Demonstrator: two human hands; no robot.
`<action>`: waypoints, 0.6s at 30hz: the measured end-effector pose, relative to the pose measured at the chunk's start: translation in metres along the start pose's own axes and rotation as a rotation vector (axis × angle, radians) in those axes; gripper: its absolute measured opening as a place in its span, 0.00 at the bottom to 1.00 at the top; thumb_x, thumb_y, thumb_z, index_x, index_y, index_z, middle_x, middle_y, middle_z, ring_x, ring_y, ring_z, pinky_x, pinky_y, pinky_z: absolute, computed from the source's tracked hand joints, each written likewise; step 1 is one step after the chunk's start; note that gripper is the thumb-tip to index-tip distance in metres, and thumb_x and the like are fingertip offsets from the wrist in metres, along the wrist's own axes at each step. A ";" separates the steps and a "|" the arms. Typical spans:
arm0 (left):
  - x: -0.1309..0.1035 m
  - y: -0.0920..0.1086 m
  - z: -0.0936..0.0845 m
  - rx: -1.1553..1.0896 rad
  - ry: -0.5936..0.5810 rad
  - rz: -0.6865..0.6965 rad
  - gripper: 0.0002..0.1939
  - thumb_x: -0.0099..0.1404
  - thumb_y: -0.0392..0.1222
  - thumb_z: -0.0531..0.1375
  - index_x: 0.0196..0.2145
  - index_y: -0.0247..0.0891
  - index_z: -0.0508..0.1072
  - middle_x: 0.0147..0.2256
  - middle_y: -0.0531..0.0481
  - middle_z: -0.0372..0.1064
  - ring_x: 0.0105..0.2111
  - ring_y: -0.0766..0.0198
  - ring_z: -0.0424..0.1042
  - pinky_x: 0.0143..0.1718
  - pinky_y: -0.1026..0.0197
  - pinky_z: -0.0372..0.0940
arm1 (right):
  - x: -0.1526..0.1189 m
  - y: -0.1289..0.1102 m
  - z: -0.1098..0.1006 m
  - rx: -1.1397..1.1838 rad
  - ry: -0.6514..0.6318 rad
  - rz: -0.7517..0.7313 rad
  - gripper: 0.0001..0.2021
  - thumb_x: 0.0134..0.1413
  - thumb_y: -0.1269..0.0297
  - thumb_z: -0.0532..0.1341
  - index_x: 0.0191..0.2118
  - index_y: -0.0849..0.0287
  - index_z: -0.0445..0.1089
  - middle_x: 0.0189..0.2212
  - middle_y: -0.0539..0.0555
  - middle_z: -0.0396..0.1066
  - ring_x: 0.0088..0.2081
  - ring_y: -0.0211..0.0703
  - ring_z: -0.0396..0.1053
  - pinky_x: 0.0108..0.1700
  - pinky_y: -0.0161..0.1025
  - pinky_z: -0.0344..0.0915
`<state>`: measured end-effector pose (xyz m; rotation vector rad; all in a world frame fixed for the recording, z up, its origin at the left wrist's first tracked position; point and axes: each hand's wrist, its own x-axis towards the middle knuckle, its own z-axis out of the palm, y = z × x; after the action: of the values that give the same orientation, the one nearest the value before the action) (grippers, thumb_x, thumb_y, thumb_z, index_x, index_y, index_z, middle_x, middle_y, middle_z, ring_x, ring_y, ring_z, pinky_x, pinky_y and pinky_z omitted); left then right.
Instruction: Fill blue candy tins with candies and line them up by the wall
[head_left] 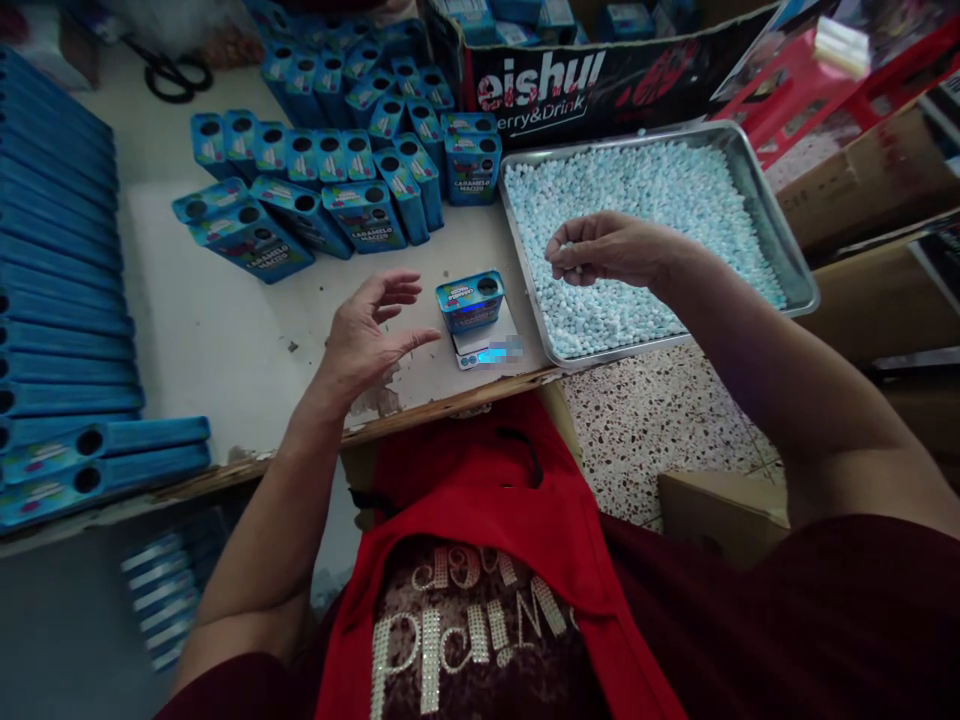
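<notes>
Tabletop (225, 350): 1 box (471, 302) (blue) on scale (487, 352); hands (375, 325) apart.

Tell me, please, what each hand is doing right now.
Left hand: open and empty, beside the blue Caramelo Macizo box on the scale.
Right hand: closed, apparently pinching a few pale candies above the metal tray.

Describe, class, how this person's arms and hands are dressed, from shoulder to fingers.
The left hand and right hand wear no gloves, and no watch or bracelet shows at either wrist. The forearms are uncovered. Plain dark maroon short sleeves, the left sleeve and right sleeve, end above the elbows, beside a bright red apron.
</notes>
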<state>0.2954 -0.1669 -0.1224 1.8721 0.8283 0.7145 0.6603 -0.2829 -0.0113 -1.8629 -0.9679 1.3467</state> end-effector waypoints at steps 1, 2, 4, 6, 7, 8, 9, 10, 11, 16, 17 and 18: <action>-0.001 0.000 0.001 -0.003 0.003 -0.009 0.49 0.56 0.65 0.89 0.67 0.48 0.80 0.61 0.39 0.85 0.62 0.43 0.86 0.67 0.40 0.82 | -0.001 -0.006 0.004 -0.009 -0.011 -0.015 0.14 0.65 0.63 0.85 0.38 0.57 0.81 0.33 0.52 0.80 0.32 0.38 0.72 0.33 0.38 0.67; -0.002 0.000 0.003 -0.004 0.008 -0.019 0.49 0.56 0.65 0.89 0.67 0.48 0.79 0.61 0.39 0.85 0.62 0.43 0.86 0.67 0.40 0.81 | -0.001 -0.011 0.007 -0.013 -0.019 -0.029 0.14 0.64 0.62 0.85 0.38 0.56 0.81 0.33 0.52 0.80 0.32 0.38 0.72 0.33 0.38 0.67; -0.005 0.000 0.009 -0.003 0.021 -0.046 0.48 0.57 0.64 0.89 0.68 0.48 0.79 0.61 0.39 0.85 0.62 0.43 0.85 0.67 0.40 0.81 | -0.001 -0.017 0.012 -0.011 -0.025 -0.048 0.15 0.64 0.61 0.85 0.39 0.56 0.80 0.33 0.51 0.79 0.32 0.39 0.71 0.33 0.38 0.67; -0.006 0.001 0.017 -0.011 0.029 -0.080 0.46 0.58 0.63 0.88 0.67 0.48 0.79 0.61 0.39 0.85 0.63 0.43 0.85 0.67 0.40 0.81 | -0.002 -0.021 0.016 -0.006 -0.015 -0.058 0.16 0.64 0.60 0.86 0.39 0.56 0.79 0.32 0.51 0.77 0.32 0.39 0.69 0.33 0.38 0.66; -0.007 0.002 0.022 -0.022 0.029 -0.096 0.45 0.59 0.63 0.88 0.66 0.48 0.79 0.61 0.40 0.85 0.63 0.44 0.85 0.67 0.40 0.81 | -0.002 -0.022 0.018 -0.001 -0.007 -0.062 0.17 0.64 0.60 0.86 0.39 0.55 0.78 0.31 0.50 0.76 0.31 0.38 0.69 0.32 0.38 0.65; -0.007 0.003 0.027 -0.037 0.026 -0.111 0.44 0.59 0.63 0.88 0.65 0.49 0.79 0.61 0.40 0.86 0.63 0.44 0.85 0.68 0.39 0.81 | -0.003 -0.023 0.021 0.004 0.000 -0.067 0.18 0.65 0.59 0.86 0.38 0.55 0.77 0.30 0.49 0.74 0.30 0.38 0.67 0.32 0.38 0.63; -0.006 0.004 0.031 -0.053 0.023 -0.122 0.43 0.59 0.64 0.88 0.64 0.48 0.80 0.61 0.40 0.86 0.62 0.44 0.85 0.68 0.39 0.81 | -0.003 -0.025 0.024 0.010 0.003 -0.074 0.19 0.65 0.58 0.86 0.38 0.54 0.76 0.29 0.48 0.73 0.30 0.38 0.66 0.31 0.38 0.62; -0.005 0.005 0.035 -0.066 0.019 -0.130 0.43 0.58 0.64 0.88 0.63 0.48 0.80 0.61 0.41 0.86 0.62 0.44 0.85 0.68 0.38 0.80 | -0.004 -0.027 0.029 0.015 -0.001 -0.083 0.20 0.66 0.57 0.85 0.37 0.54 0.75 0.28 0.48 0.71 0.29 0.37 0.65 0.30 0.38 0.61; -0.004 0.006 0.038 -0.075 0.017 -0.134 0.42 0.58 0.64 0.88 0.63 0.48 0.80 0.61 0.41 0.86 0.61 0.44 0.86 0.68 0.38 0.80 | -0.004 -0.029 0.035 0.021 -0.011 -0.097 0.21 0.67 0.56 0.85 0.37 0.54 0.74 0.28 0.47 0.69 0.28 0.37 0.64 0.29 0.37 0.60; -0.001 0.009 0.036 -0.083 0.048 -0.102 0.43 0.59 0.65 0.87 0.64 0.47 0.80 0.61 0.40 0.85 0.61 0.44 0.86 0.67 0.40 0.80 | 0.000 -0.036 0.067 0.012 -0.060 -0.204 0.24 0.62 0.55 0.88 0.36 0.53 0.73 0.24 0.44 0.64 0.27 0.36 0.58 0.27 0.37 0.55; -0.002 0.008 0.034 -0.086 0.056 -0.095 0.44 0.59 0.65 0.87 0.65 0.47 0.80 0.61 0.40 0.85 0.61 0.44 0.86 0.66 0.40 0.80 | 0.002 -0.036 0.072 -0.002 -0.058 -0.207 0.24 0.61 0.54 0.89 0.36 0.53 0.73 0.24 0.44 0.63 0.27 0.36 0.57 0.27 0.37 0.54; -0.002 0.008 0.033 -0.087 0.060 -0.090 0.43 0.60 0.64 0.86 0.65 0.47 0.80 0.61 0.40 0.85 0.61 0.44 0.86 0.66 0.40 0.80 | 0.004 -0.035 0.075 -0.016 -0.053 -0.201 0.25 0.60 0.54 0.90 0.36 0.53 0.73 0.24 0.44 0.63 0.27 0.37 0.57 0.27 0.37 0.53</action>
<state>0.3209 -0.1881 -0.1280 1.7324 0.8999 0.7421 0.5820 -0.2555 -0.0049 -1.6979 -1.1627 1.2760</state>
